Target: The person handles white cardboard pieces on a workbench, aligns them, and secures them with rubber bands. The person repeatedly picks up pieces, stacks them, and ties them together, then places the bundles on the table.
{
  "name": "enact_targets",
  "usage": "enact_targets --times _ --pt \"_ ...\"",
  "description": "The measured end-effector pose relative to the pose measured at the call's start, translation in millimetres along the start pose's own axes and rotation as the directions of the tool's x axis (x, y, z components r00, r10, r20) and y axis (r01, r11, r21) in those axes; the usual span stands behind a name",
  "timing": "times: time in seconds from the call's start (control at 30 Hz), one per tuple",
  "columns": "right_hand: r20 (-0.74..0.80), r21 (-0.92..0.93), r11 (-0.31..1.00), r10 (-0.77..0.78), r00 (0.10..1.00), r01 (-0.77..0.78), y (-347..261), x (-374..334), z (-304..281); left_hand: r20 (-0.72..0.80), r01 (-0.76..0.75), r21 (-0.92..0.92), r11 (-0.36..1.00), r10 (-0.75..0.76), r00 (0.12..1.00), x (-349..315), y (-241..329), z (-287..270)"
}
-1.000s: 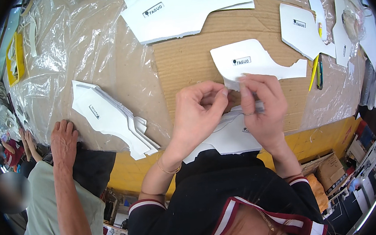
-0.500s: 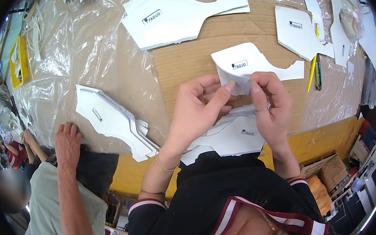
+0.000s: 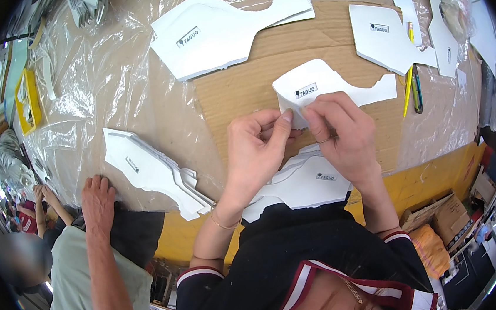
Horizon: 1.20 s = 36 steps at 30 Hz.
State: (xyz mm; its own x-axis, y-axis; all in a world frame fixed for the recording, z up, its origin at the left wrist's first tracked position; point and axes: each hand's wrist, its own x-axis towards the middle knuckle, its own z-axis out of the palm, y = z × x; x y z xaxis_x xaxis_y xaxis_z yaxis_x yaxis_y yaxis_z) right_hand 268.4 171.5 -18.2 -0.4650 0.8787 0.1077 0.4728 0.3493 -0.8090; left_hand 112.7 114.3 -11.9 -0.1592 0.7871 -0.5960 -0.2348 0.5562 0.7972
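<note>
Between my hands is a flat white cut-out piece [image 3: 326,76], like leather or sheet material, with a small printed label; its lower left edge is curled up. My left hand [image 3: 257,145] is closed, thumb and forefinger pinching that edge. My right hand [image 3: 340,135] is closed at the same edge, its fingertips close beside the left thumb. Part of the edge is hidden behind the fingers. Below my hands, near the table's front edge, lies a stack of similar white pieces [image 3: 307,188], partly covered by my wrists.
Cardboard [image 3: 242,90] lies on the plastic-covered table. Around it are a large white stack [image 3: 214,40], a fanned stack [image 3: 149,169], more white pieces [image 3: 382,40], and a yellow pencil with a dark cutter [image 3: 417,90]. A yellow basket [image 3: 27,100] stands left. A co-worker's hand [image 3: 97,200] rests nearby.
My right hand has moved left and slightly up along the piece's edge, closer to my left hand. The whole view has shifted slightly.
</note>
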Motion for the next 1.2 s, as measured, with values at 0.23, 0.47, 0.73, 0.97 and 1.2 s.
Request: enact_targets --times 0.23,0.47,0.73,0.97,1.2 --pt "-0.165 0.503 0.786 0.496 0.853 -0.359 12 7 -5 -0.066 0.033 0.089 0.996 -0.027 0.997 -4 4 2" --pt "-0.135 0.188 0.958 0.243 0.961 -0.216 -1 -8 -5 -0.003 -0.368 0.817 0.444 0.642 0.767 -13 4 -1" --pt "-0.028 -0.130 0.982 -0.139 0.990 0.134 -4 -19 3 0.341 -0.514 0.855 0.073 0.668 0.661 -2 -21 -9" --pt "0.063 -0.260 0.946 -0.181 0.981 0.192 -2 -27 7 0.365 -0.520 0.846 0.119 0.581 0.728 -4 -29 -16" --pt "0.115 -0.352 0.915 -0.169 0.979 0.199 -6 -27 8 0.357 -0.506 0.852 0.135 0.557 0.750 -5 -31 -19"
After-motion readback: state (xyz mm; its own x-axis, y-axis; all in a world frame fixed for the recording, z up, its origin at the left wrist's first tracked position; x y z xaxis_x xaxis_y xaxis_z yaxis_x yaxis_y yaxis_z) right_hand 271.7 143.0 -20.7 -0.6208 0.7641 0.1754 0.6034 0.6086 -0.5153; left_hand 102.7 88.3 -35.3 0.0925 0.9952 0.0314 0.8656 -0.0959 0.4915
